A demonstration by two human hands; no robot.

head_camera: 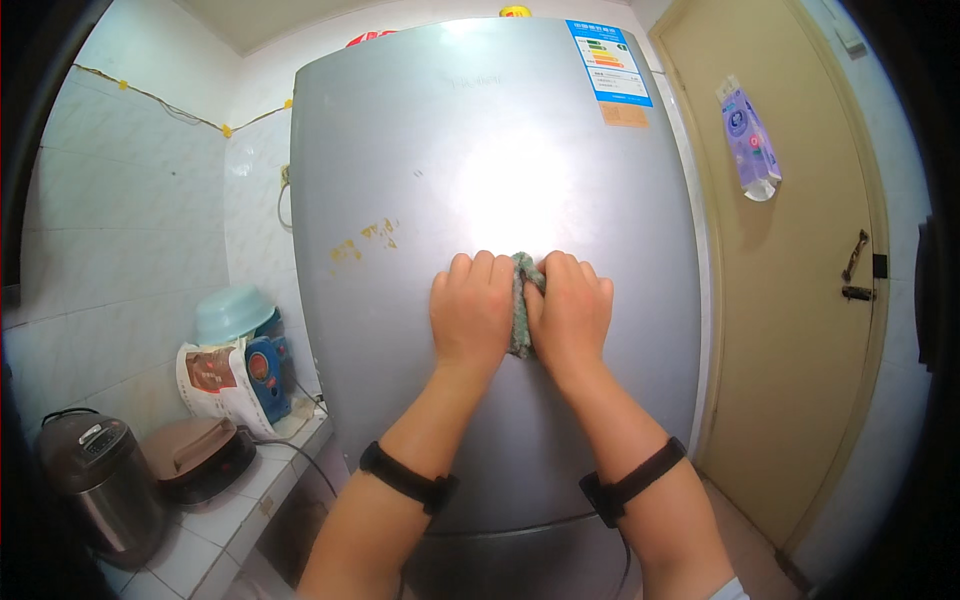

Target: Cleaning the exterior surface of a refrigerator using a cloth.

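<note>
A silver refrigerator door (360, 322) fills the middle of the view, with a bright reflection above my hands. My left hand (472, 311) and my right hand (571, 304) grip a grey-green cloth (520, 322) between them, in front of the door's middle. The cloth is bunched and folded, its ends partly hidden by my fingers. Yellowish residue marks (366, 241) are on the door to the left of my hands. Near the door's upper right corner is an energy label (611, 66), with a small tan sticker (624, 115) under it. Black straps circle both forearms.
On the left, a tiled counter (217, 517) holds a rice cooker (105, 480), a brown electric griddle (199, 457), a white printed bag (217, 382) and a light blue basin (234, 311). To the right stands a beige door (795, 315) with a purple tissue pack (750, 142) hanging on it.
</note>
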